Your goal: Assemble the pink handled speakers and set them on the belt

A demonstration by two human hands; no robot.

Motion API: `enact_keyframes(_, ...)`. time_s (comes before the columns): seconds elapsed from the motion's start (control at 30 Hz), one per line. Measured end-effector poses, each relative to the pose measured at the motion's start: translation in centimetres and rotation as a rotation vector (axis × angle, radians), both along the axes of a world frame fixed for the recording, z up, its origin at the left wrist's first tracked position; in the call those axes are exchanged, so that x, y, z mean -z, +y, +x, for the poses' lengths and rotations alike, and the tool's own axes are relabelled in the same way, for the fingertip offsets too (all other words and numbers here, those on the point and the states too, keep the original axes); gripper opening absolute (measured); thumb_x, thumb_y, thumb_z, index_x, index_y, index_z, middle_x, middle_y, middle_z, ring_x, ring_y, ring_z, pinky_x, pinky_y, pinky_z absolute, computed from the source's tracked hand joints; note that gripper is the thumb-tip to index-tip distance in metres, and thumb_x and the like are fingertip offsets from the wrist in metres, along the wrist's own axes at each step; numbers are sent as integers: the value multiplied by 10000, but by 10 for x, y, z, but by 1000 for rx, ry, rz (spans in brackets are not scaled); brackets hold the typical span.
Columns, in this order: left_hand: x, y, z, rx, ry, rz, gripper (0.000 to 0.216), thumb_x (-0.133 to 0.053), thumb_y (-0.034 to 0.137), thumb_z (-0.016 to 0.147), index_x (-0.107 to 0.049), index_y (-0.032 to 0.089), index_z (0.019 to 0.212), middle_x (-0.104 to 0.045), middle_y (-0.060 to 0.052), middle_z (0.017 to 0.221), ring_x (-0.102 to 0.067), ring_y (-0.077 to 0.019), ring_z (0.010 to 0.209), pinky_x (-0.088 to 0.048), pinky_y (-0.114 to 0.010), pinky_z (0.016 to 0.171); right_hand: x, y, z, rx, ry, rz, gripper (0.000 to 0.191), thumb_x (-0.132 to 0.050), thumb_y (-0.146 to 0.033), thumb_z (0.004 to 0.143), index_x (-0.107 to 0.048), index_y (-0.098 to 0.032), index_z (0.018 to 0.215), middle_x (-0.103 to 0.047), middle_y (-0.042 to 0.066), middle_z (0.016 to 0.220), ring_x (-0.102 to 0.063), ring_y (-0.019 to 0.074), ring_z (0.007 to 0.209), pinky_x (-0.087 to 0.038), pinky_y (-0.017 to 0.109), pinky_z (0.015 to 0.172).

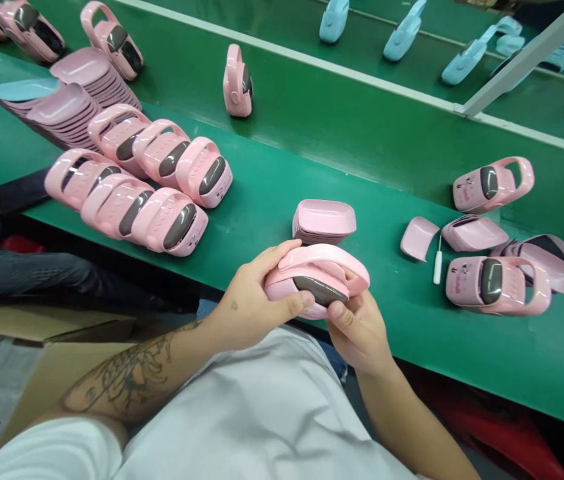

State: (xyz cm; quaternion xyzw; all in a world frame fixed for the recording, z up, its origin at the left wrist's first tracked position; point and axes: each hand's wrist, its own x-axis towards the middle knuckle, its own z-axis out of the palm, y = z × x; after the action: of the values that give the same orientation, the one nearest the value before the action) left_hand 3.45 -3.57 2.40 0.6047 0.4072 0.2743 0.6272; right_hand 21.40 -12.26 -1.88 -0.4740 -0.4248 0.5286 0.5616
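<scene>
Between both hands, close to my body, is a pink plastic case (287, 267) with a loop handle and a dark grey glossy panel. My left hand (252, 300) is wrapped around one end, its thumb resting by the panel. The other end, near the handle, is gripped by my right hand (359, 327), thumb on the lower edge. What the case's underside looks like is hidden by my fingers. Just behind it on the bench stands a stack of pink curved plastic covers (325, 217).
Several similar pink cases (162, 160) stand in rows at the left, near taller cover stacks (85, 70). On the right lie a white-handled screwdriver (438, 267), a loose cover (418, 238) and printed pink cases (467, 283). Light blue cases (335, 20) stand beyond the white rail (312, 57).
</scene>
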Motion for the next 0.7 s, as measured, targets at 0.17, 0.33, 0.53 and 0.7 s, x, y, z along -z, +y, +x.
enact_keyframes(0.17, 7, 1, -2, 24, -118, -49, 826, -961, 384, 729, -660, 215, 1480, -696, -114, 1448, -630, -373, 1354, -468, -455, 1196, 4, -8, 5, 108, 45, -50, 722, -847, -640, 800, -631, -220, 1346, -741, 178, 1363, -740, 407, 1221, -662, 564, 963)
enact_keyframes(0.33, 13, 6, 3, -8, -245, -57, 748, -964, 411, 719, -716, 187, 1389, -721, -129, 1391, -656, -361, 1309, -535, -424, 1107, 6, -10, 2, 276, -101, 40, 695, -860, -631, 804, -642, -233, 1331, -757, 158, 1332, -742, 362, 1224, -651, 520, 997)
enact_keyframes(0.53, 26, 15, 5, 11, -470, -135, 588, -887, 498, 800, -751, 187, 1280, -778, -139, 1204, -728, -337, 1152, -601, -422, 963, -3, -4, 6, 132, -178, 73, 817, -795, -665, 854, -532, -231, 1495, -621, 183, 1532, -621, 380, 1409, -585, 559, 1111)
enact_keyframes(0.7, 37, 16, 3, -24, -480, -222, 536, -869, 504, 797, -762, 196, 1222, -798, -116, 1043, -746, -343, 1105, -614, -423, 899, -14, 3, 12, 72, -153, 24, 842, -823, -667, 828, -521, -245, 1490, -612, 160, 1542, -603, 362, 1425, -573, 537, 1133)
